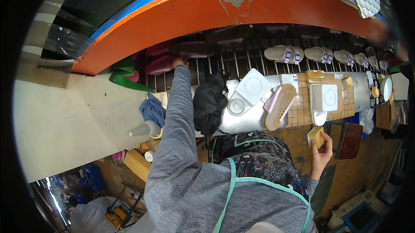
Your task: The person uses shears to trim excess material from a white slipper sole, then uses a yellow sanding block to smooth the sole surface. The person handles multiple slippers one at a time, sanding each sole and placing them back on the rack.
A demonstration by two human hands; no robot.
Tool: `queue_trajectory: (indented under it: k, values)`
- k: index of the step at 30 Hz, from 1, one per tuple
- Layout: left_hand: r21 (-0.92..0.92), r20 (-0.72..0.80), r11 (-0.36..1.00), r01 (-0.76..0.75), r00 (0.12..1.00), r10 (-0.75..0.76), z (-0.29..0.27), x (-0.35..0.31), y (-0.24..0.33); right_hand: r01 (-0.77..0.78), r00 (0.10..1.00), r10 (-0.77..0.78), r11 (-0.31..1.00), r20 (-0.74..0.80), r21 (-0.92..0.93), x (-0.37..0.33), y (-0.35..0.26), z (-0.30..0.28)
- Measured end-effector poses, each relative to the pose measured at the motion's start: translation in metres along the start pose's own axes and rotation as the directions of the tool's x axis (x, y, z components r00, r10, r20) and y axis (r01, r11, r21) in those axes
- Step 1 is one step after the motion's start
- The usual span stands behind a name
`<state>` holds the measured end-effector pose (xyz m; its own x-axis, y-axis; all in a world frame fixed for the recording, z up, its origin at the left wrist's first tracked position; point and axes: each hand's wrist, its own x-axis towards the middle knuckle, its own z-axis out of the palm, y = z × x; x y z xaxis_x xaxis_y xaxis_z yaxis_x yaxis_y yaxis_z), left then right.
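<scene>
My left arm stretches over the worktable to a rack of bars under the orange hood. There my left hand [180, 62] closes at the near edge of a dark reddish sandal sole [194, 50]; its fingers are partly hidden. Pink-red sandals [159, 65] lie left of it. In my right hand [320, 154], low at the table's front side, is a yellow sponge [317, 138], pinched between thumb and fingers. A tan slipper with a pinkish strap [281, 106] lies on the metal tabletop, between two white plastic containers [250, 86] [324, 99].
Pale slippers [279, 54] stand in a row along the rack's right. The orange hood [173, 21] overhangs it. A black bag [210, 103] lies beside my left forearm, with a blue cloth [152, 109] on the other side. A cream panel [78, 120] spans the left.
</scene>
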<state>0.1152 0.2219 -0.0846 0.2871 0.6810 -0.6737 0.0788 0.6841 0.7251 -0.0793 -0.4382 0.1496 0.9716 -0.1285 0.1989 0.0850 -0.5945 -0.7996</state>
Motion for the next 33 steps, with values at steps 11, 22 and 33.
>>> queue_trajectory:
  k: [11,22,33]
  values:
    - [0.263,0.244,0.532,-0.805,0.589,0.77,0.018,-0.134,-0.02,-0.093,0.995,0.087,0.989,-0.053,-0.116,-0.001,0.027,0.009]
    - [-0.037,0.988,0.03,-0.999,-0.041,-0.15,-0.014,-0.438,-0.176,-0.111,0.871,0.062,0.991,-0.487,-0.072,0.004,0.12,0.012]
    - [0.1,0.968,0.175,-0.979,0.137,0.211,-0.025,-0.408,-0.183,-0.068,0.947,-0.028,0.956,-0.32,-0.285,0.035,0.153,0.032]
